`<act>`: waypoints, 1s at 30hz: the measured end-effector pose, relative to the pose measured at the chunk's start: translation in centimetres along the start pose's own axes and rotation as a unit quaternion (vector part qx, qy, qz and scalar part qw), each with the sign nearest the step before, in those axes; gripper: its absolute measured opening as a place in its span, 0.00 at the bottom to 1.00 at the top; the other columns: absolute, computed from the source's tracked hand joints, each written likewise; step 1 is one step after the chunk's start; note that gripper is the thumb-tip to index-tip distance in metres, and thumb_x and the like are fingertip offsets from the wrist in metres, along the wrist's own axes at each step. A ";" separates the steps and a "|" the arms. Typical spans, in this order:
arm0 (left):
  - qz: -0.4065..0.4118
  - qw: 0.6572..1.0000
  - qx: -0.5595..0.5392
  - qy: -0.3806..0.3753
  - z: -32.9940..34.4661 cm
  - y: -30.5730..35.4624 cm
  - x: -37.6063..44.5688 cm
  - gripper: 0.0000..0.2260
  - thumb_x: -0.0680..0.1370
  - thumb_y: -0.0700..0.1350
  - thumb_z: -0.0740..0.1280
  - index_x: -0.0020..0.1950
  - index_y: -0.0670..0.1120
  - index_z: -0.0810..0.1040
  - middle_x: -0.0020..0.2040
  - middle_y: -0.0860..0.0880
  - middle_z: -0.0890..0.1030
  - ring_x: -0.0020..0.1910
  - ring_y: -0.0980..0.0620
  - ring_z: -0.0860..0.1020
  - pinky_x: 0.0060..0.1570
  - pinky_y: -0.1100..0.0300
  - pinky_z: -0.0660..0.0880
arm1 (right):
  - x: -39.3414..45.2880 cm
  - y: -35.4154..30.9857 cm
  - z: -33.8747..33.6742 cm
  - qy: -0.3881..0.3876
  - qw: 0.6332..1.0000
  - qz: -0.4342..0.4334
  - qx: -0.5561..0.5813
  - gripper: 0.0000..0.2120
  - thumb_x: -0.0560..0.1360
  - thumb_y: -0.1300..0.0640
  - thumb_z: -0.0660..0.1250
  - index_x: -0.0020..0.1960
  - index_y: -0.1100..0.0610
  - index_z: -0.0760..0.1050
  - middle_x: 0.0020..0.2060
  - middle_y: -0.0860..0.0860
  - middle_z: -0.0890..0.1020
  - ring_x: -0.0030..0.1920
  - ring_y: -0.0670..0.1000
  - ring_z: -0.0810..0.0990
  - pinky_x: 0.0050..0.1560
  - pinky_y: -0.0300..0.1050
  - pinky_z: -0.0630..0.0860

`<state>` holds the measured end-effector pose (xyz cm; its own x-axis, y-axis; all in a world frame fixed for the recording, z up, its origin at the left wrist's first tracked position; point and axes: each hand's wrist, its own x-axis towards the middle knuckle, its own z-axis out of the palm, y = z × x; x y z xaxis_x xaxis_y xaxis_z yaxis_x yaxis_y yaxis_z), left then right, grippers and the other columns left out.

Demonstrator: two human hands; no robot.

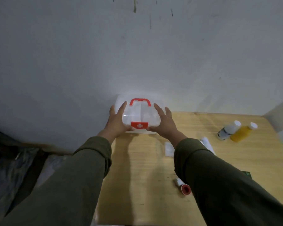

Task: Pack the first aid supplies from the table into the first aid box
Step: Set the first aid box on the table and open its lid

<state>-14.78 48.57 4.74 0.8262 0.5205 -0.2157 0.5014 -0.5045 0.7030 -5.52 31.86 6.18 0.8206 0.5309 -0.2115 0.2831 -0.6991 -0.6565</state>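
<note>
A translucent white first aid box (141, 115) with a red handle and a red cross latch stands at the table's far left corner against the wall, lid closed. My left hand (117, 120) presses on its left side and my right hand (163, 119) on its right side, thumbs near the latch. On the table to the right lie a white bottle (228, 130), a yellow bottle (243, 132), a white tube (207, 142), a flat white packet (168, 148) and a small roll with a red end (182, 186).
The wooden table (137, 168) meets a grey wall at the back. Its left edge drops off to dark plastic sheeting (15, 168) on the floor. A dark green item (247, 174) peeks out beside my right sleeve.
</note>
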 end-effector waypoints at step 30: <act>0.041 0.998 0.032 0.047 1.1 -2.2 -5.7 0.40 0.73 0.48 0.71 0.76 0.58 0.49 0.78 0.50 0.50 0.75 0.44 0.57 0.68 0.48 0.64 | -4.5 2.7 6.1 0.149 0.874 -0.209 -0.413 0.57 0.60 0.40 0.77 0.75 0.41 0.41 0.76 0.57 0.59 0.75 0.61 0.58 0.67 0.73 0.53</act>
<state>-20.34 45.93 3.73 0.8394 0.5355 -0.0927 0.4505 -0.5900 0.6700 -11.44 30.54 0.99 0.6185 0.7600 0.1996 0.7496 -0.6468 0.1401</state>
